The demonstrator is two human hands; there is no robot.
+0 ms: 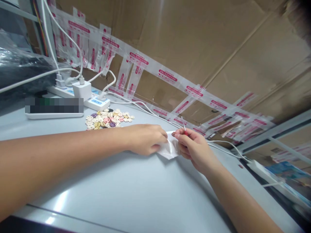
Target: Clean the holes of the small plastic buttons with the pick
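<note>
- Our left hand (147, 139) is curling narrow against the left side of the plastic bag (168, 151), though we cannot tell how firmly its fingers are gripping; our right hand (191, 147) is pinching a small brown piece (173, 134) between thumb and fingertip.
- Behind our hands, we are seeing a wide sheet of cardboard (218, 38), with red-printed tape (167, 75) running across its lower part.
- We are working over a pale table (136, 194), both forearms reaching in from the near side.
- At the far left of the table, a white power strip (97, 103) is lying with cables plugged in.
- Before that strip, a loose pile of colored pieces (107, 121) is sitting beyond our left forearm, showing cream, yellow, pink, purple and black.
- Between our hands, the bag is looking white and creased.
- On the strip, a white adapter (82, 89) is standing.
- From our right fingers, a thin stick with a red part (185, 133) is poking up.
- Smallest, the brown piece is staying above the bag's right side.
</note>
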